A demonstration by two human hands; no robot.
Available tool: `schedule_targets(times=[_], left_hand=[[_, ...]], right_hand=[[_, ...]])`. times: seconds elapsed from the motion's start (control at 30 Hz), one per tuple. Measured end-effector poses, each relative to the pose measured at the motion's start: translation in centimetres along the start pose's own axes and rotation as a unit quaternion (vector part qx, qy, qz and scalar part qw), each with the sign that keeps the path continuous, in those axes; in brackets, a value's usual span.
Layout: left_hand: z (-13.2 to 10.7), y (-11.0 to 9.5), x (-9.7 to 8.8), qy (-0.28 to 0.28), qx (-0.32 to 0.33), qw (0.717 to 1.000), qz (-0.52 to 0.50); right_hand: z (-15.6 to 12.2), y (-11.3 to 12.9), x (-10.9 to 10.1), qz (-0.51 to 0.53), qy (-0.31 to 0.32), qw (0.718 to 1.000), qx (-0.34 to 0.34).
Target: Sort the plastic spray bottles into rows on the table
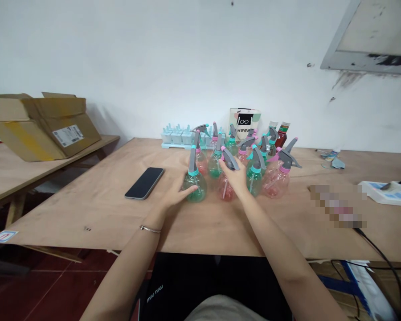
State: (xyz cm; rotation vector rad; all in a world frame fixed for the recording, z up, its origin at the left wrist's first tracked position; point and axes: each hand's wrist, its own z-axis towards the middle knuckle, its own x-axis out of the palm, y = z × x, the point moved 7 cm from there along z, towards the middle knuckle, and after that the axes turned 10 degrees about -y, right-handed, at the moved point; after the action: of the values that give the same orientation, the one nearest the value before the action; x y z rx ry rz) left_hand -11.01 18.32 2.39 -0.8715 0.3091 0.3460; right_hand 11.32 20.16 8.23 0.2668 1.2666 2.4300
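Several round spray bottles, green or pink with grey trigger heads, stand in a cluster on the wooden table [103, 214]. My left hand [174, 192] curves around the lower left of a green spray bottle [196, 189] at the front, thumb across its body; its other fingers are partly hidden. Beside it, my right hand [236, 176] grips a pink spray bottle [226, 191] near its grey head. Another green spray bottle [254, 183] and a pink one [276, 183] stand just right of that hand.
A black phone [144, 183] lies left of the bottles. Behind them are a light-blue popsicle mold [176, 135], a printed box [244, 120] and a red-filled bottle [282, 135]. A cardboard box [58, 127] sits on the left table; a white power strip [387, 193] lies right.
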Motion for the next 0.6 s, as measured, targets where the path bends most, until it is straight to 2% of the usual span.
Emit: schedule_targets(times=[0.1,0.17,0.27,0.4,0.5,0.6], left_hand=[[0.1,-0.1,-0.2,-0.017,-0.011,0.999,-0.04],[0.2,0.1,-0.4,-0.045,-0.025,0.997,-0.064],[0.6,0.1,-0.9,-0.091,-0.03,0.993,-0.075],[2.1,-1.7,-1.1,-0.12,-0.005,0.99,-0.08],[3.4,-3.6,-0.8,-0.118,0.002,0.99,-0.076],[4.2,-4.2,-0.4,-0.118,-0.024,0.99,-0.074]], right_hand=[[-0.2,-0.5,-0.2,-0.032,0.0,0.999,0.001],[-0.5,-0.4,-0.4,-0.016,-0.004,1.0,-0.011],[-1.3,0.8,-1.3,0.029,-0.031,0.995,-0.087],[-2.9,2.3,-2.9,0.026,-0.064,0.977,-0.201],[-3.3,1.7,-3.7,0.023,-0.059,0.976,-0.207],[-3.5,0.3,-3.9,0.014,-0.047,0.978,-0.204]])
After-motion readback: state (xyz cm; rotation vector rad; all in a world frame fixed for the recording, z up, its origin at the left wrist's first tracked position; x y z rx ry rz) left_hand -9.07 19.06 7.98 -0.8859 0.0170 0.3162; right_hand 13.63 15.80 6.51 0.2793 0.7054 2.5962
